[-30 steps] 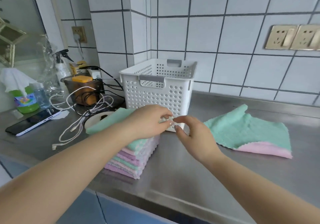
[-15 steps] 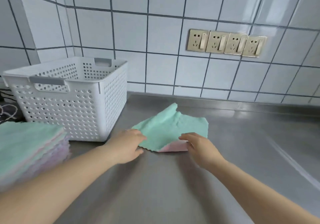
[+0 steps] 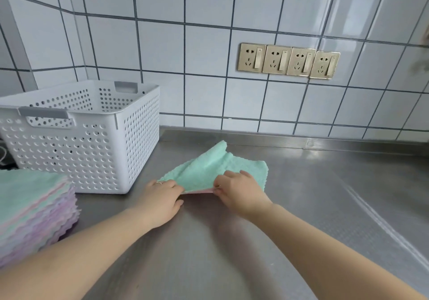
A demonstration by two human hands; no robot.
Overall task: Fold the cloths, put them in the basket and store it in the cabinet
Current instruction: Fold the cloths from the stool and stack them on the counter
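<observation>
Pinching the mint-green cloth (image 3: 209, 172) at its near edge, your left hand (image 3: 160, 197) and right hand (image 3: 239, 190) ready a fold. Perforated white basket (image 3: 92, 151) waits at ten o'clock (apparently empty).

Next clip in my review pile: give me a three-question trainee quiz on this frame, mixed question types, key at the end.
1. True or false: the white basket already holds folded cloths.
2. Multiple choice: where does the stack of folded cloths lie? A) inside the basket B) on the counter, nearer the camera than the basket, at the left C) under the wall sockets
3. Short answer: what are the left hand and the right hand doing to the green and pink cloth?

Key:
1. False; no cloth shows inside it.
2. B
3. Each pinches the cloth's near edge, left hand at the left corner; the cloth lies on the steel counter, not yet folded.
</observation>
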